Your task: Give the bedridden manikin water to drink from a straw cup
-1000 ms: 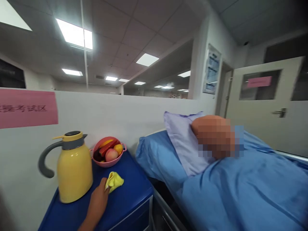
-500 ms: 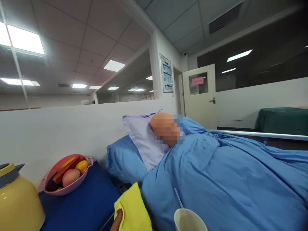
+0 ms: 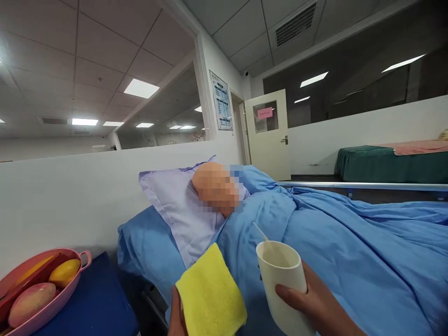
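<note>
My right hand [image 3: 315, 305] is wrapped round a cream paper cup [image 3: 282, 282] with a clear straw [image 3: 261, 231] sticking out of it, held over the blue blanket [image 3: 350, 252]. My left hand [image 3: 177, 317], mostly hidden, holds up a folded yellow cloth [image 3: 210, 294] beside the cup. Beyond both, a person lies in the bed with the head on a lilac pillow [image 3: 175, 205], covered to the neck by the blanket.
A pink bowl [image 3: 75, 284] of fruit sits on a dark blue bedside cabinet [image 3: 94, 308] at the lower left. A white partition runs behind the bed. A bed rail [image 3: 367, 185], a green-covered bed [image 3: 385, 163] and a door [image 3: 268, 135] lie beyond.
The view swung right, off the yellow flask. My left hand lifted the yellow cloth from the cabinet toward the bed. My right hand rose into view with the cup.
</note>
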Demonstrator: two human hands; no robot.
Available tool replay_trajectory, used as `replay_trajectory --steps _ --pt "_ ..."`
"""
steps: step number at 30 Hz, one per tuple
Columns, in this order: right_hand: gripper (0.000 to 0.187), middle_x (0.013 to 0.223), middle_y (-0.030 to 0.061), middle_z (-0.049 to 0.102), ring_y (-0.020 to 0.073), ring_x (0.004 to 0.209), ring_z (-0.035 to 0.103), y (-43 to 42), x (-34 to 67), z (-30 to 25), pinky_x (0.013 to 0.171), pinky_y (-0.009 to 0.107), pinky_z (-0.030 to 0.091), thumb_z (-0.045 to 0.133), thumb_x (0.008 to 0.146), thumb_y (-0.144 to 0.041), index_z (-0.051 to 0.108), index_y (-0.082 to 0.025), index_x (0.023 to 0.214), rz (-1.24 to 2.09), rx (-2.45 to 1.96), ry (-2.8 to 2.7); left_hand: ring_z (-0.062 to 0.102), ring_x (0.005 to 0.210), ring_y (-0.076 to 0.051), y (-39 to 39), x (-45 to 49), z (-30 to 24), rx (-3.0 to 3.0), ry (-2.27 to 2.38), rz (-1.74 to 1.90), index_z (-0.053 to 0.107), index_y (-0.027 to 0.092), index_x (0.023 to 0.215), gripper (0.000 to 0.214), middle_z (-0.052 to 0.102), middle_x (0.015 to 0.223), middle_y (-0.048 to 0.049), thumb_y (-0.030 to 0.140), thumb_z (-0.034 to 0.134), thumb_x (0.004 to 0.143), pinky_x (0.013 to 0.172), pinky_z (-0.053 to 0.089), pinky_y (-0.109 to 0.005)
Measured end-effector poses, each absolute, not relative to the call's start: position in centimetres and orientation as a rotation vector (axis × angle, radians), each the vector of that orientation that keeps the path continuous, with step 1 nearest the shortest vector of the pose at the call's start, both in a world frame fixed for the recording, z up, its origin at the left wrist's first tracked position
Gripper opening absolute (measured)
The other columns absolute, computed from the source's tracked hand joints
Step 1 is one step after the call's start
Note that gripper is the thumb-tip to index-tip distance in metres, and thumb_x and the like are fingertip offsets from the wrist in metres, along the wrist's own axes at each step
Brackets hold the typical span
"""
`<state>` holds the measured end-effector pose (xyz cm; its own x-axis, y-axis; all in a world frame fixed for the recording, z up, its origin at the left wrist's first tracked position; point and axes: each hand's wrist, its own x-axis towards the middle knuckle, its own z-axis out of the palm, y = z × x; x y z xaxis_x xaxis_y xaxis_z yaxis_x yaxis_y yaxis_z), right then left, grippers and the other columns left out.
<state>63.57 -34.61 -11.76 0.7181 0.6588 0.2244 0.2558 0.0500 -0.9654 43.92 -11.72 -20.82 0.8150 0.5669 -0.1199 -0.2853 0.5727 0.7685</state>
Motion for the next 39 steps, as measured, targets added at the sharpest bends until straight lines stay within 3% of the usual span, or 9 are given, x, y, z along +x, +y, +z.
replay_trajectory --steps 5,10,13,16,19,22,29,39 --pt "0.072 0.110 0.0142 0.070 0.0355 0.093 0.067 -32.9 66.6 -11.2 0.073 0.045 0.054 0.066 0.067 -0.068 0.057 -0.021 0.120 0.378 -1.515 -0.784 0.044 0.135 -0.036 -12.7 48.0 -19.1 0.574 0.219 0.360 0.056 0.021 0.137 0.062 0.064 0.129 -0.0107 0.058 0.052 0.087 0.116 0.029 -0.056" --pt "0.065 0.099 0.0113 0.071 0.0324 0.088 0.065 -30.5 70.0 -10.8 0.073 0.043 0.052 0.068 0.068 -0.065 0.058 -0.020 0.113 0.355 -1.459 -0.874 0.051 0.129 -0.037 -14.3 52.6 -17.2 0.598 0.314 0.364 0.063 0.016 0.129 0.046 0.070 0.120 -0.0151 0.030 0.062 0.085 0.113 0.035 -0.057" --pt "0.065 0.104 0.0111 0.070 0.0311 0.089 0.064 -29.2 71.9 -10.2 0.074 0.043 0.051 0.070 0.069 -0.063 0.058 -0.019 0.115 0.336 -1.439 -0.895 0.060 0.118 -0.039 -15.5 55.9 -15.5 0.569 0.379 0.479 0.059 0.011 0.131 0.054 0.074 0.108 -0.0186 0.019 0.066 0.078 0.107 0.042 -0.057" --pt "0.063 0.099 0.0099 0.071 0.0306 0.087 0.064 -28.0 73.6 -9.4 0.074 0.042 0.051 0.072 0.067 -0.062 0.059 -0.019 0.112 0.348 -1.429 -0.905 0.065 0.111 -0.038 -15.9 58.8 -14.0 0.500 0.399 0.520 0.050 0.010 0.139 0.064 0.074 0.105 -0.0192 0.021 0.069 0.078 0.102 0.047 -0.054" --pt "0.063 0.098 0.0098 0.071 0.0311 0.090 0.064 -27.0 75.1 -8.9 0.076 0.042 0.051 0.073 0.066 -0.061 0.060 -0.018 0.110 0.337 -1.430 -0.914 0.063 0.115 -0.037 -15.3 60.8 -13.9 0.457 0.335 0.495 0.048 0.014 0.142 0.063 0.071 0.116 -0.0192 0.027 0.066 0.083 0.103 0.047 -0.053" --pt "0.063 0.104 0.0110 0.070 0.0309 0.091 0.064 -26.1 76.4 -9.0 0.078 0.043 0.051 0.072 0.067 -0.061 0.060 -0.019 0.113 0.316 -1.416 -0.909 0.059 0.121 -0.037 -14.2 61.9 -15.0 0.457 0.291 0.477 0.048 0.016 0.143 0.061 0.068 0.123 -0.0171 0.033 0.063 0.085 0.106 0.045 -0.054" --pt "0.061 0.090 0.0084 0.069 0.0291 0.084 0.063 -25.2 77.5 -10.0 0.072 0.040 0.050 0.071 0.065 -0.062 0.060 -0.018 0.106 0.392 -1.384 -0.819 0.054 0.127 -0.036 -13.1 62.9 -17.6 0.417 0.281 0.529 0.046 0.018 0.144 0.061 0.068 0.125 -0.0148 0.036 0.059 0.088 0.111 0.039 -0.053" --pt "0.067 0.096 0.0098 0.068 0.0293 0.088 0.062 -25.3 77.3 -10.7 0.074 0.040 0.049 0.072 0.065 -0.065 0.056 -0.019 0.110 0.402 -1.378 -0.824 0.045 0.136 -0.034 -14.7 63.1 -17.1 0.356 0.192 0.461 0.044 0.016 0.145 0.065 0.060 0.135 -0.0151 0.052 0.044 0.091 0.119 0.029 -0.051"
